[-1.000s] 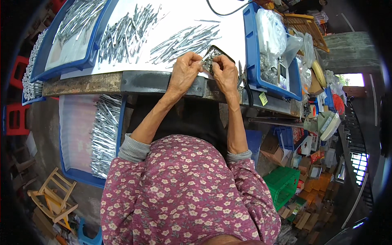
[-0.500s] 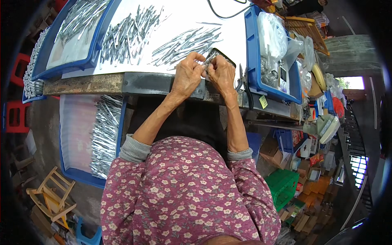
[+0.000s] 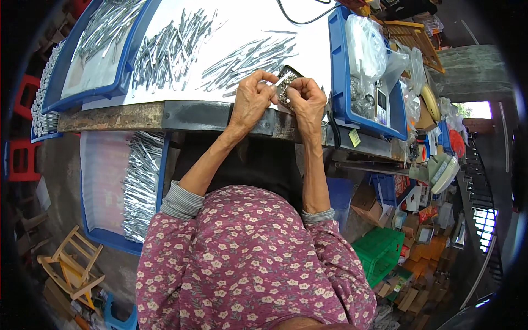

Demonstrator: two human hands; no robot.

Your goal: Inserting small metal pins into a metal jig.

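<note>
My left hand (image 3: 253, 103) is closed in a pinch on a thin, pale metallic strip (image 3: 281, 80), whose end sticks out past the fingertips. Close beside it, my right hand (image 3: 309, 104) has thumb and finger drawn together; a tiny pale piece (image 3: 288, 100) shows at the tips. Between the hands lies a small black tray (image 3: 295, 70) holding many little metallic parts, partly covered by my right fingers. Two heaps of thin silvery strips lie on the white tabletop: one heap (image 3: 250, 61) just beyond my left hand, another heap (image 3: 171, 54) farther left.
A blue bin (image 3: 340, 69) with plastic bags stands right, and a blue tray (image 3: 125, 71) of strips stands left. Below the dark table edge (image 3: 214, 115) sits another blue bin (image 3: 110, 237) of strips. Dark handles (image 3: 333, 131) hang beside my right wrist. A green crate (image 3: 379, 253) rests lower right.
My right hand has drawn apart from the left and moved slightly right and down, uncovering the small tray. The strip in my left hand now shows plainly.
</note>
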